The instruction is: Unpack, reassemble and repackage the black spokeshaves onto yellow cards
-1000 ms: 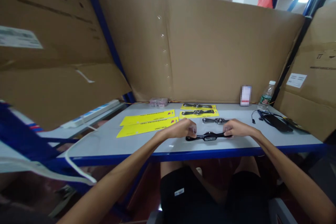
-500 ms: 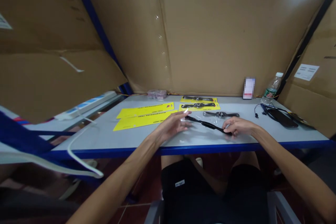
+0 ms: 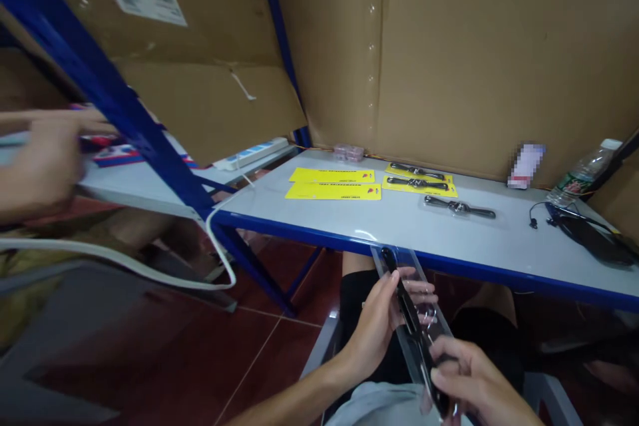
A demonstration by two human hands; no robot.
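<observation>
Over my lap, in front of the table's edge, a long black strap-like item (image 3: 410,314) lies in a clear plastic tray (image 3: 413,348). My left hand (image 3: 387,316) grips the tray near its upper end, thumb on the black item and fingers behind the plastic. At the lower end my right hand (image 3: 462,373) holds the item and tray, its thumb pressed on the black part. A similar black item in clear plastic (image 3: 459,207) rests on the table. Behind it, two more lie on yellow cards (image 3: 452,188). Two bare yellow cards (image 3: 332,191) are to their left.
A blue-edged table (image 3: 319,229) spans the front. On it stand a small clear pack (image 3: 348,152), a phone (image 3: 526,165), a bottle (image 3: 582,176) and a black pouch (image 3: 594,236). A white cable (image 3: 219,263) hangs left; another person's hand (image 3: 54,160) shows beyond the blue post.
Both hands have come from above the table down over my lap, with the black item now lengthwise in a clear tray. The view has swung left, and another person's hand has appeared.
</observation>
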